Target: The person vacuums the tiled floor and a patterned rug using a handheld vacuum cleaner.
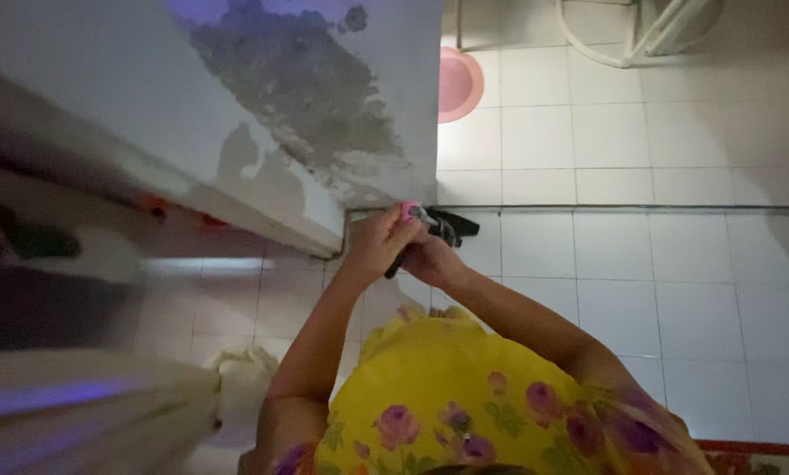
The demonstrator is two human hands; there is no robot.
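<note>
Item: dark tool (443, 227), at the wall (324, 114) corner's foot, above the tiles (606, 264). Left hand (379, 244) and right hand (430, 258) both clamped on it. Risk: dim light, crowded grip; tool may slip, scraping the wall's patchy plaster.

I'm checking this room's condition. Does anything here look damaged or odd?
Yes: the white wall has a large grey patch where the surface looks worn off, just above both hands.

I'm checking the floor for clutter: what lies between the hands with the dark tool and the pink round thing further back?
In the head view, only bare white floor tiles lie between the hands holding the dark tool and the pink round thing; the wall corner runs alongside.
</note>
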